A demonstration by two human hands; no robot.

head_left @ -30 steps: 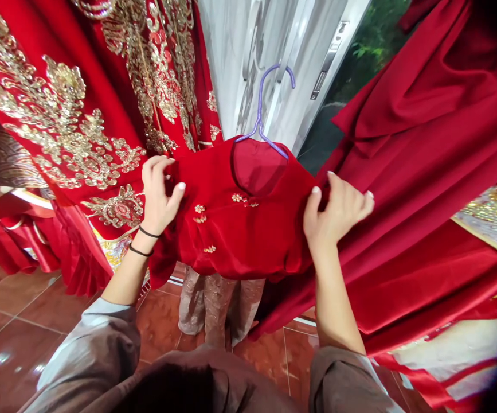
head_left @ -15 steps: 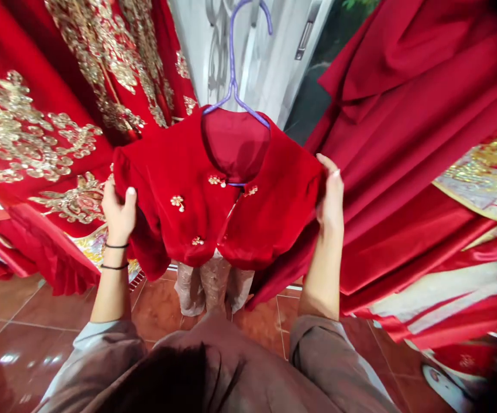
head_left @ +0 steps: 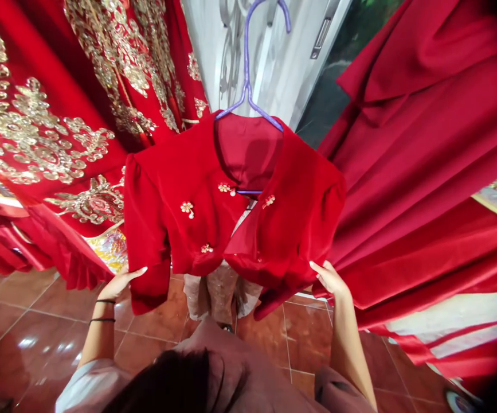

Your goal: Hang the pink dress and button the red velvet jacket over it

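A short red velvet jacket (head_left: 196,166) with small gold flower-shaped clasps hangs in front of me on a purple hanger (head_left: 247,74). Its front is partly parted and the red lining shows at the neck. My left hand (head_left: 121,282), with two dark bands on the wrist, pinches the sleeve on the left near its lower part. The thumb lies on the front of the cloth and the fingers are mostly hidden behind. On the other side my right hand (head_left: 333,280) grips the lower part of the other sleeve, thumb in front.
Red garments with gold sequin patterns (head_left: 37,137) hang at the left. Plain dark-red cloth (head_left: 420,137) drapes at the right. Behind the hanger stands a white door frame (head_left: 300,63); the floor (head_left: 59,321) is shiny reddish tile.
Both hands have slid down from the jacket's shoulders to the lower sleeves. The sleeves now hang outward in full view, and the front gapes a little more.
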